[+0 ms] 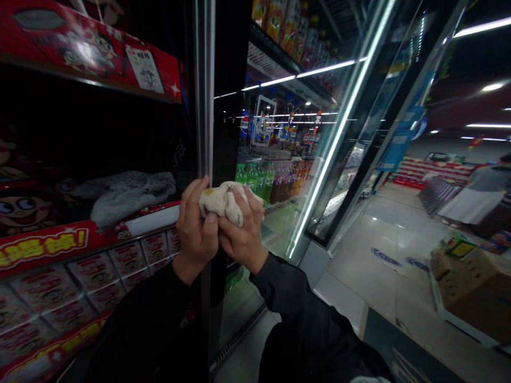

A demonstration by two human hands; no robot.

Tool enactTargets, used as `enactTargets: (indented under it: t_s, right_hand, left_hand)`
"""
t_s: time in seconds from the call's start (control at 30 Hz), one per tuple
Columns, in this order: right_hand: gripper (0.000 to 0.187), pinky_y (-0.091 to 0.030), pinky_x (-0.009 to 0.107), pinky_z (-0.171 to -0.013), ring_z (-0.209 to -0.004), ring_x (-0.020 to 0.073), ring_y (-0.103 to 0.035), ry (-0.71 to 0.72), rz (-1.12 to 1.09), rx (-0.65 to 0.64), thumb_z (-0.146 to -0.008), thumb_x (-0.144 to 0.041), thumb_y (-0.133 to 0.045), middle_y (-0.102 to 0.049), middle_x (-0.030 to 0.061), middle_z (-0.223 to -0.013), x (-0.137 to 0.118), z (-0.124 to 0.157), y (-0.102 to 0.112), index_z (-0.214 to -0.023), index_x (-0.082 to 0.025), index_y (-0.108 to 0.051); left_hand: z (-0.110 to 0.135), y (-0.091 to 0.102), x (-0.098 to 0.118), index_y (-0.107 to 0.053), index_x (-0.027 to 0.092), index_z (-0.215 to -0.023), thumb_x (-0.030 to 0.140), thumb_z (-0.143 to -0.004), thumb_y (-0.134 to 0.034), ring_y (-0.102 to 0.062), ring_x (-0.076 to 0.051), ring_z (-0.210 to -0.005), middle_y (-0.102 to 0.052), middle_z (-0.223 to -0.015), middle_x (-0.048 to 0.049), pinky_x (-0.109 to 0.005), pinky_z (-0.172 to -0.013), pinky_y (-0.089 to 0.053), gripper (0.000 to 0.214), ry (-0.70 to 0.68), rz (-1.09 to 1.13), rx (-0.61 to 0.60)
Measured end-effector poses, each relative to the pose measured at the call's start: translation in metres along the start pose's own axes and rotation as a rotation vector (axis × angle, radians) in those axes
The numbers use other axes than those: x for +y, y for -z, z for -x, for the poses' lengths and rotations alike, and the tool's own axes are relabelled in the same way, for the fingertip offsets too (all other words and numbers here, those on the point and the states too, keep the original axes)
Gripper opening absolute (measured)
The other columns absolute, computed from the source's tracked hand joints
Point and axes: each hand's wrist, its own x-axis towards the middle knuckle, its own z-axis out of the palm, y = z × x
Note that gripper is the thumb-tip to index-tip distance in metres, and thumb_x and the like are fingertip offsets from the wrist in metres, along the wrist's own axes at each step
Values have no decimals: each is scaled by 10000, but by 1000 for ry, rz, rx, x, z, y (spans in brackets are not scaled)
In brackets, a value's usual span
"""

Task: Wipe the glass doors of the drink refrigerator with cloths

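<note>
Crumpled cream cloth (222, 201), probably a rag in this dim view, sits pressed between the left hand (195, 227) and right hand (241, 232), both closed around it.

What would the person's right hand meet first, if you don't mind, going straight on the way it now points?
The right hand already grips the crumpled beige cloth; beyond that, probably the cooler's metal door frame, though depth is unclear.
</note>
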Motion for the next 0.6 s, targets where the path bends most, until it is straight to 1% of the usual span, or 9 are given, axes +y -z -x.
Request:
enactTargets:
  t_s: [0.07,0.13,0.2,0.23,0.33,0.4,0.47,0.53,0.6]
  right_hand:
    - [498,-412,654,-1308,-1704,404,-312,47,26,-13,-966,-418,-737,-401,34,-1766,22,6,2,-1459,-449,-679]
    - [534,-426,644,-1295,-1688,395,-349,67,49,-12,-981,-373,-693,-390,47,-1768,45,12,5,-1508,-449,-641]
    - [555,-429,639,-1289,-1668,381,-388,50,84,-10,-990,-305,-639,-379,62,-1768,72,19,9,-1528,-440,-625]
    - [559,-428,638,-1289,-1658,373,-402,15,107,-13,-991,-279,-613,-385,67,-1760,88,23,10,-1527,-436,-627]
    - [545,-431,629,-1295,-1611,339,-449,-195,171,-24,-990,-257,-538,-455,91,-1700,139,32,16,-1507,-389,-646]
    - [557,-426,628,-1307,-1585,326,-461,-380,198,-20,-976,-274,-500,-498,125,-1662,176,35,21,-1514,-329,-636]
    - [608,-389,625,-1338,-1591,321,-444,-579,210,-21,-945,-290,-485,-510,150,-1666,210,36,27,-1540,-277,-610]
    - [667,-344,618,-1365,-1595,320,-438,-746,208,-25,-920,-293,-465,-509,176,-1680,237,36,34,-1574,-227,-579]
    - [706,-332,611,-1368,-1568,326,-472,-846,200,-17,-912,-297,-443,-520,212,-1660,256,37,39,-1598,-174,-553]
  left_hand:
    - [1,-3,0,-501,246,-1684,421,-1143,-482,-627,-295,-1470,-636,-1603,-97,-452,-1249,-513,569,-3,-24,8]
    - [3,-6,1,-473,252,-1702,403,-1123,-520,-618,-301,-1482,-618,-1619,-103,-462,-1249,-519,601,3,-32,12]
    - [4,-7,2,-460,252,-1709,385,-1113,-531,-612,-308,-1492,-607,-1627,-110,-468,-1242,-530,615,11,-27,7]
    - [5,-7,3,-455,252,-1711,378,-1110,-534,-609,-312,-1498,-604,-1628,-113,-471,-1239,-534,620,12,-24,5]
    - [6,-7,4,-445,255,-1713,364,-1099,-556,-611,-320,-1500,-599,-1630,-120,-476,-1235,-540,633,18,-31,-2]
    - [6,-6,4,-437,258,-1712,366,-1099,-558,-617,-320,-1496,-596,-1633,-123,-474,-1227,-547,634,26,-44,-7]
    - [6,-5,5,-433,256,-1712,362,-1100,-560,-619,-318,-1497,-596,-1633,-128,-470,-1222,-552,633,32,-49,-15]
    - [6,-5,6,-428,251,-1712,349,-1098,-569,-619,-315,-1501,-597,-1632,-132,-464,-1225,-551,638,32,-41,-25]
    - [6,-4,7,-429,251,-1711,337,-1098,-570,-617,-311,-1507,-599,-1633,-133,-459,-1230,-548,634,30,-31,-27]
